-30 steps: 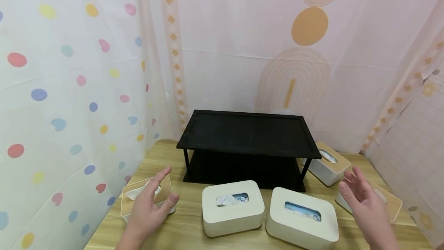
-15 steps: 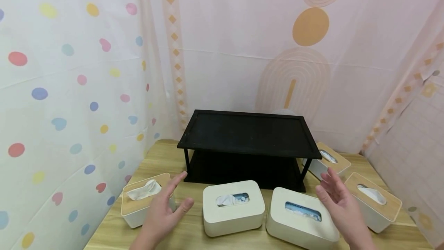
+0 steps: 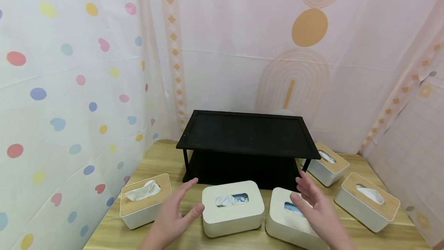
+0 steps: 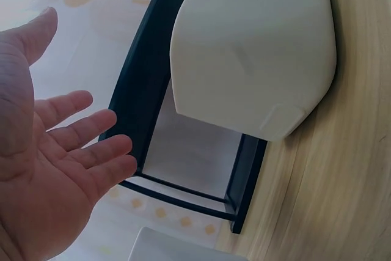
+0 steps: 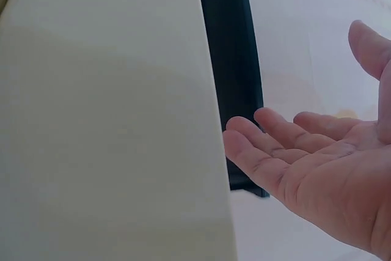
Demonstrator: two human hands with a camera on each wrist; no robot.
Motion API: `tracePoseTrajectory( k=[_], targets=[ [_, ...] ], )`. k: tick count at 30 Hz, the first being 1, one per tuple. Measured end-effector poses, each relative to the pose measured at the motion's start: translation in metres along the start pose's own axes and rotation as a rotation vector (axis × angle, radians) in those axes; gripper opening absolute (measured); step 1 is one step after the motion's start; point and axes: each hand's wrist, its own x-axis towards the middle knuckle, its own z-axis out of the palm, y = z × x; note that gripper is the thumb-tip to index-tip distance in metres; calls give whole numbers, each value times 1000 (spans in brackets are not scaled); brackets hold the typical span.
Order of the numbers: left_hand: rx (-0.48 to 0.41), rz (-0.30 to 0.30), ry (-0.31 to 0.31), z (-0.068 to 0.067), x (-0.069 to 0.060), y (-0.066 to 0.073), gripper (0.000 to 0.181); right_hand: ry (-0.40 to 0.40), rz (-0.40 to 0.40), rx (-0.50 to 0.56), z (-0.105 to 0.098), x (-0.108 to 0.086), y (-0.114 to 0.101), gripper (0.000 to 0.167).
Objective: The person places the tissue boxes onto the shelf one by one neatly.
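The left hand point(image 3: 175, 217) hovers with spread fingers just left of a white tissue box point(image 3: 233, 213) with a rounded lid; a gap separates them. In the left wrist view the left hand point(image 4: 55, 151) is palm up beside that white box point(image 4: 253, 47), holding nothing. Over the second white box point(image 3: 289, 225) hangs the right hand point(image 3: 319, 211), covering part of its lid. The right wrist view has the right hand point(image 5: 317, 169) with fingers extended near the side of a white box point(image 5: 116, 120); whether the fingertips touch it, I cannot tell.
A black two-tier rack point(image 3: 248, 134) stands at the table's back. Wood-lidded tissue boxes sit at the left point(image 3: 145, 200), at the right point(image 3: 367, 201) and behind at the right point(image 3: 327, 163), all on the wooden table point(image 3: 159, 157). Patterned curtains point(image 3: 222, 49) hang behind.
Both hands have moved inward: the left from over the left wood-lidded box toward the middle white box, the right from the right wood-lidded box to above the second white box. The boxes have stayed put.
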Motion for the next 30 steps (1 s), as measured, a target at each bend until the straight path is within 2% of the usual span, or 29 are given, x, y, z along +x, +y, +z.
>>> tracePoseTrajectory(
  k=[6, 10, 14, 17, 23, 26, 30],
  targets=[
    [28, 41, -40, 5, -2, 1, 66, -40, -53, -29, 18, 0, -5, 77],
    [36, 60, -59, 9, -4, 1, 66, -67, -48, -76, 29, 0, -10, 81],
    [40, 46, -74, 11, -5, 1, 68, -81, -67, -150, 40, 1, -12, 87],
    [18, -13, -105, 12, -5, 3, 70, -85, -110, -219, 48, 3, -11, 89],
    [-61, -202, -264, 14, -7, 11, 82, -115, -147, -272, 62, 7, -13, 91],
    [-64, -242, -322, 16, -9, 13, 88, -132, -159, -287, 68, 9, -14, 93],
    [-63, -263, -347, 18, -10, 14, 94, -146, -190, -314, 74, 11, -14, 94]
  ],
)
